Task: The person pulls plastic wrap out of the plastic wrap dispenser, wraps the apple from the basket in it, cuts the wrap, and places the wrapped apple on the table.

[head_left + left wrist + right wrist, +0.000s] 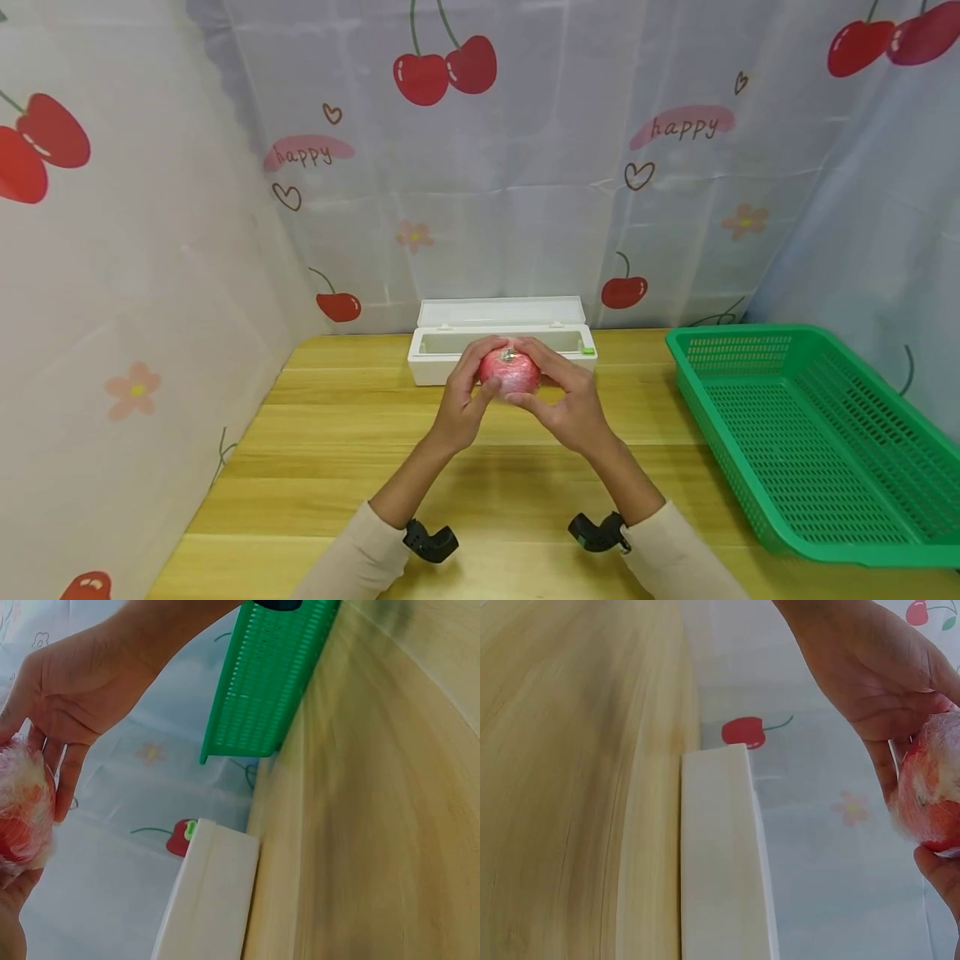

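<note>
Between both hands, above the table, is a red apple [510, 372] wrapped in clear cling film. The left hand [462, 403] grips its left side, and the right hand [572, 402] grips its right side, thumbs toward the near face. Shiny, crinkled film covers the apple [934, 780] in the right wrist view. The left wrist view has the apple [22, 806] at its left edge, partly cut off. Behind the hands stands a long white box [435, 371] with its lid raised; the hands hide part of its front.
A green slatted basket [731, 446] sits on the right of the wooden table [337, 467]. A cherry-printed curtain [517, 208] hangs behind and along the sides. Black wrist cameras [431, 542] are worn at both sleeves.
</note>
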The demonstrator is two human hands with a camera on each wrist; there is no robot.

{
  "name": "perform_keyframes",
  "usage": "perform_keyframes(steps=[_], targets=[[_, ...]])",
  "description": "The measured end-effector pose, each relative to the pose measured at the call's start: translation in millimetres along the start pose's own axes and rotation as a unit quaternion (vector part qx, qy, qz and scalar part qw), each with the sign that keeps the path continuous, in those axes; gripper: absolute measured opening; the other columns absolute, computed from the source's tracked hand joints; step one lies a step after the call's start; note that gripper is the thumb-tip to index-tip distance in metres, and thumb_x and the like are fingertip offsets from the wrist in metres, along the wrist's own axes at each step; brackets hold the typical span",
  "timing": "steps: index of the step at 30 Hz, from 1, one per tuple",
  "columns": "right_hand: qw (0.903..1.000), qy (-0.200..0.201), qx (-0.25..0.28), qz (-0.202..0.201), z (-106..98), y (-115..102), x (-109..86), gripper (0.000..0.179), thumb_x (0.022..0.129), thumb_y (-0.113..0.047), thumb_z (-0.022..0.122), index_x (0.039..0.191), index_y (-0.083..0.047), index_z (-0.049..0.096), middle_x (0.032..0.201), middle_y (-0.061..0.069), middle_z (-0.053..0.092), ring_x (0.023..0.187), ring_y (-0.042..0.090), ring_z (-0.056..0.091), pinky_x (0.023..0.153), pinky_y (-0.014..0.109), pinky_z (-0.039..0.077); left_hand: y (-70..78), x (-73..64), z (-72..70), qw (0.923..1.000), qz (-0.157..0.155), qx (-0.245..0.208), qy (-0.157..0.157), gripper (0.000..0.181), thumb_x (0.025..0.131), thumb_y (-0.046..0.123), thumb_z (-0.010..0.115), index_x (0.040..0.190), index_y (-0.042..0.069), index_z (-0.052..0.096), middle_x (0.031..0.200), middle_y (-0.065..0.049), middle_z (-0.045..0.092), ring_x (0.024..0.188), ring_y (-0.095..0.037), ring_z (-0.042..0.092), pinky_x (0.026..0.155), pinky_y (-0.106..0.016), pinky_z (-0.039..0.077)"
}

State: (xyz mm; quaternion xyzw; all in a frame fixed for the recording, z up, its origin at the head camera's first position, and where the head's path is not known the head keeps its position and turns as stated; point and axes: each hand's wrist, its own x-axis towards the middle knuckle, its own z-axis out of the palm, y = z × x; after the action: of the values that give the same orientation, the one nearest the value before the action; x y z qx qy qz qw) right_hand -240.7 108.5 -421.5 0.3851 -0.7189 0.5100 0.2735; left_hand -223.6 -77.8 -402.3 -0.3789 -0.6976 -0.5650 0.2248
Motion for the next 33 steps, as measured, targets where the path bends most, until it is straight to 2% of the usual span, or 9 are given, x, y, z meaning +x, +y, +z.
perform_keyframes(steps=[5, 8, 11, 15, 18, 25, 29, 31, 33], targets=[[1.0000, 0.004, 0.002, -0.005, 2, 1, 2.2, 0.080, 0.071, 0.002, 0.090, 0.143, 0.002, 0.055, 0.149, 0.020, 0.051, 0.121, 0.035, 0.062, 0.085, 0.031, 0.059, -0.8, -1.4, 0.6, 0.9996, -0.016, -0.012, 0.022, 0.057, 0.107, 0.032, 0.054, 0.144, -0.008, 0.040, 0.140, -0.027, 0.047, 0.122, -0.024, 0.054, 0.098, -0.026, 0.051], [0.9998, 0.015, 0.001, -0.011, 4, 1, 2.1, 0.079, 0.070, 0.003, 0.090, 0.141, 0.002, 0.057, 0.151, 0.021, 0.049, 0.123, 0.036, 0.062, 0.086, 0.028, 0.058, -2.2, -1.8, 0.3, 0.9991, -0.008, -0.020, 0.036, 0.060, 0.105, 0.034, 0.056, 0.143, -0.010, 0.037, 0.140, -0.029, 0.047, 0.125, -0.025, 0.053, 0.099, -0.028, 0.051], [0.9997, 0.021, -0.003, -0.014, 5, 1, 1.3, 0.075, 0.070, 0.003, 0.090, 0.139, 0.000, 0.060, 0.148, 0.020, 0.053, 0.121, 0.035, 0.063, 0.085, 0.024, 0.057, -4.1, -1.6, 0.5, 0.9988, 0.011, -0.024, 0.042, 0.056, 0.105, 0.033, 0.057, 0.136, -0.011, 0.043, 0.140, -0.031, 0.047, 0.128, -0.025, 0.053, 0.099, -0.030, 0.052], [0.9996, 0.023, 0.001, -0.016, 5, 0, 0.5, 0.073, 0.071, 0.001, 0.090, 0.139, -0.001, 0.061, 0.144, 0.017, 0.057, 0.120, 0.032, 0.064, 0.085, 0.025, 0.058, -5.4, -1.4, 0.9, 0.9983, 0.028, -0.018, 0.047, 0.049, 0.105, 0.031, 0.057, 0.129, -0.010, 0.050, 0.139, -0.033, 0.047, 0.129, -0.023, 0.052, 0.098, -0.030, 0.053], [0.9996, 0.022, 0.003, -0.019, 4, -1, 0.2, 0.072, 0.073, 0.001, 0.089, 0.139, -0.001, 0.060, 0.143, 0.017, 0.058, 0.119, 0.031, 0.064, 0.085, 0.027, 0.058, -5.0, -2.0, 0.8, 0.9982, 0.030, -0.016, 0.049, 0.047, 0.105, 0.031, 0.058, 0.126, -0.010, 0.052, 0.138, -0.034, 0.048, 0.128, -0.022, 0.052, 0.097, -0.029, 0.053], [0.9994, 0.021, -0.006, -0.028, 3, 1, -1.5, 0.071, 0.072, 0.003, 0.089, 0.137, 0.002, 0.061, 0.141, 0.019, 0.059, 0.117, 0.032, 0.065, 0.085, 0.021, 0.057, -5.9, -3.5, 1.3, 0.9985, 0.024, -0.015, 0.048, 0.044, 0.104, 0.030, 0.059, 0.122, -0.011, 0.053, 0.136, -0.035, 0.048, 0.123, -0.025, 0.055, 0.095, -0.026, 0.054], [0.9998, 0.006, -0.009, -0.017, 3, 2, 0.2, 0.076, 0.075, -0.002, 0.089, 0.143, -0.002, 0.056, 0.146, 0.016, 0.056, 0.121, 0.030, 0.063, 0.085, 0.029, 0.059, -7.0, -1.9, 0.7, 0.9982, 0.022, -0.016, 0.053, 0.045, 0.104, 0.028, 0.060, 0.126, -0.011, 0.053, 0.137, -0.033, 0.049, 0.127, -0.025, 0.053, 0.097, -0.030, 0.054], [1.0000, -0.005, 0.000, 0.006, 4, 1, 1.5, 0.082, 0.077, -0.003, 0.088, 0.149, -0.004, 0.050, 0.150, 0.013, 0.053, 0.124, 0.029, 0.061, 0.086, 0.034, 0.059, -7.4, -1.0, -0.5, 0.9981, 0.013, -0.025, 0.054, 0.047, 0.103, 0.025, 0.062, 0.131, -0.011, 0.050, 0.138, -0.031, 0.050, 0.127, -0.024, 0.053, 0.100, -0.032, 0.052], [0.9991, -0.013, 0.022, 0.034, 2, -9, 5.0, 0.085, 0.078, -0.001, 0.086, 0.152, -0.001, 0.044, 0.151, 0.015, 0.050, 0.126, 0.032, 0.060, 0.087, 0.041, 0.059, -6.9, -0.7, -2.2, 0.9981, -0.006, -0.038, 0.049, 0.049, 0.102, 0.020, 0.064, 0.136, -0.011, 0.047, 0.140, -0.028, 0.049, 0.127, -0.023, 0.052, 0.102, -0.033, 0.051]])
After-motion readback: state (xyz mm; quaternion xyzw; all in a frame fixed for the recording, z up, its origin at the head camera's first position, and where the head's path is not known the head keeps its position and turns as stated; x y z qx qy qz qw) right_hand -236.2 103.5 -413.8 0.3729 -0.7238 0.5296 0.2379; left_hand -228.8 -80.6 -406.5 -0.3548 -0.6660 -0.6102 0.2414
